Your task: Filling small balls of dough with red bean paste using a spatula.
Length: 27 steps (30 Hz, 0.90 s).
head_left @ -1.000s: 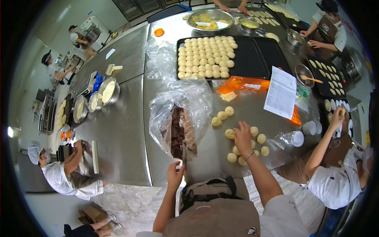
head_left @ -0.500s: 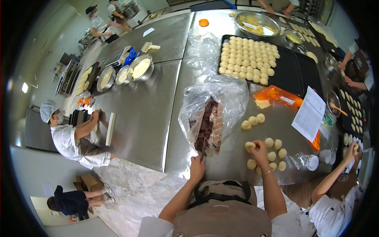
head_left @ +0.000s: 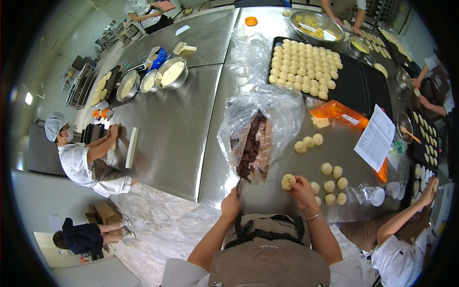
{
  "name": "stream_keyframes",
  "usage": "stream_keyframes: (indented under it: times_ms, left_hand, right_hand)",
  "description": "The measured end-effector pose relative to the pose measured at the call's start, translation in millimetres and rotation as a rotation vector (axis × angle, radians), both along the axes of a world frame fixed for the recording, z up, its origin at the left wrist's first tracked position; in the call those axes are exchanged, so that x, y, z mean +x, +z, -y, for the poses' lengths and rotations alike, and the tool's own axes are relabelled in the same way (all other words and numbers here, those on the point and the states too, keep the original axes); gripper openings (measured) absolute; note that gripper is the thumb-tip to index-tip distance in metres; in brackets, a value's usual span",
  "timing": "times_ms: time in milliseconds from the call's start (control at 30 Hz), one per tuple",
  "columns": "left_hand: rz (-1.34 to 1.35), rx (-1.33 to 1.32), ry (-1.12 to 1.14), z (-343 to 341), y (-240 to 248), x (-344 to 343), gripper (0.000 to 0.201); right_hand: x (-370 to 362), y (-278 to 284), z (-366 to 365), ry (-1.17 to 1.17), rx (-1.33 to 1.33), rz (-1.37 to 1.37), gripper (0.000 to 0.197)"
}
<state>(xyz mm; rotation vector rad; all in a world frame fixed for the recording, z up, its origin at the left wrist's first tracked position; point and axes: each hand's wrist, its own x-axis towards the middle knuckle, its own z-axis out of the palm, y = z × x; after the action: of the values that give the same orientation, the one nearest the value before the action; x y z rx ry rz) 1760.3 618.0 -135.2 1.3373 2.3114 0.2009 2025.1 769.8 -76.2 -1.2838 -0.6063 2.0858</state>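
Note:
My right hand (head_left: 302,193) pinches a round dough ball (head_left: 288,182) between thumb and fingers, just above the steel table. My left hand (head_left: 230,204) is closed at the table's near edge around a thin, narrow tool, mostly hidden by the fingers. Ahead of it lies an opened clear plastic bag (head_left: 286,112) of dark, reddish-brown filling (head_left: 253,148). Several loose dough balls (head_left: 329,186) rest to the right of my right hand. A short row of dough balls (head_left: 308,141) sits farther back.
Beyond the bag stands a black tray (head_left: 354,81) with many dough balls. To the right are an orange plastic bag (head_left: 339,112), a paper sheet (head_left: 376,136) and paper cups (head_left: 377,196). Bowls (head_left: 173,73) stand far left. Co-workers work around the table, one close on my right (head_left: 401,239).
My right hand has picked up a dough ball and carried it left, toward the bag. My left hand has drawn back slightly from the filling, toward me and left.

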Motion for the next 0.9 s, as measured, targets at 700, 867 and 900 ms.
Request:
stream_keyframes:
  times_ms: [700, 867, 900]
  left_hand:
    - [1.318, 0.074, 0.218, -17.3, 71.3, 13.3, 0.024]
    - [0.767, 0.547, 0.005, -72.3, 79.4, 55.2, 0.015]
    - [0.739, 0.635, 0.000, -82.9, 85.1, 61.8, 0.016]
  right_hand:
    - [-23.6, -2.2, 14.2, -0.021, -0.127, -0.160, 0.042]
    - [-44.9, 34.7, 12.6, -0.005, -0.077, -0.210, 0.043]
    - [-47.0, 38.8, 12.7, -0.009, -0.050, -0.210, 0.042]
